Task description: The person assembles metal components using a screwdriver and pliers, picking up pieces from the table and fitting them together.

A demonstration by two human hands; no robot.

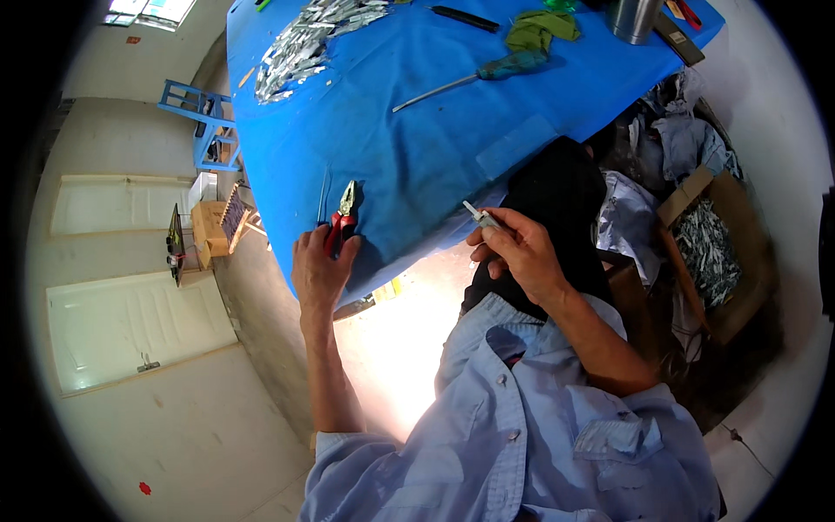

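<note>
My left hand (pixel 318 271) rests at the near left edge of the blue-covered table, its fingers closed around the red handles of a pair of pliers (pixel 347 202). The jaws of the pliers point away from me against the cloth. A thin straight rod (pixel 323 196) lies just left of them. Held up in front of my body, beyond the table's near edge, my right hand (pixel 524 257) pinches a small pale metal piece (pixel 484 217) between thumb and fingers. One narrow end of that piece sticks out toward the table; the rest is partly hidden by the fingers.
On the blue table cover (pixel 391 157) are a heap of silvery metal pieces (pixel 304 52), a screwdriver (pixel 474 78), a black pen-like tool (pixel 465 17), a green cloth (pixel 541 30) and a steel flask (pixel 634 19). To the right stands a cardboard box (pixel 750 222) of similar pieces.
</note>
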